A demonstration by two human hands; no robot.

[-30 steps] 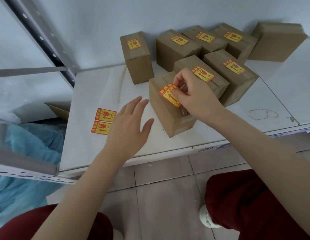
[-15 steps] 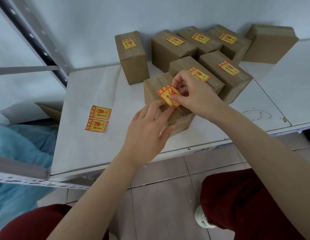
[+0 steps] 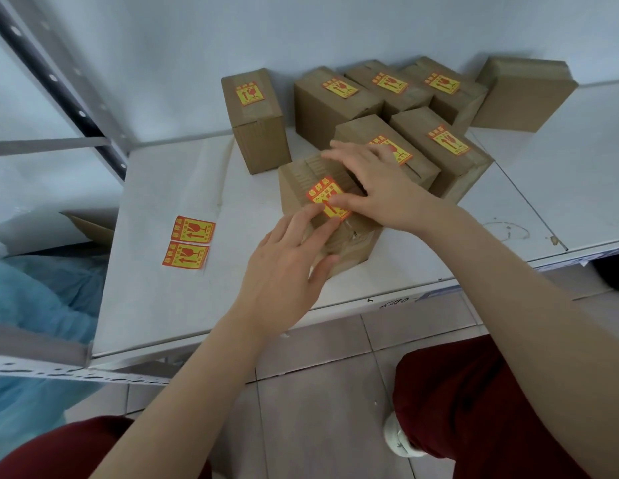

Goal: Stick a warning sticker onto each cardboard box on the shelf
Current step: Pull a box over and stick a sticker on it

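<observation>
Both grips lie released and flat on the front box [image 3: 298, 181]. The left grip [image 3: 284, 267] steadies it so the thumb of the right grip [image 3: 379, 190] can smooth the warning sticker [image 3: 321, 194] onto its top.

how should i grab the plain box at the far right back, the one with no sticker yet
Grip the plain box by its right end, thumb on the near face and fingers over the top, coming from the front right. The shelf is bare on that side, while its left end sits close against a stickered box, which probably leaves no room for fingers.
</observation>
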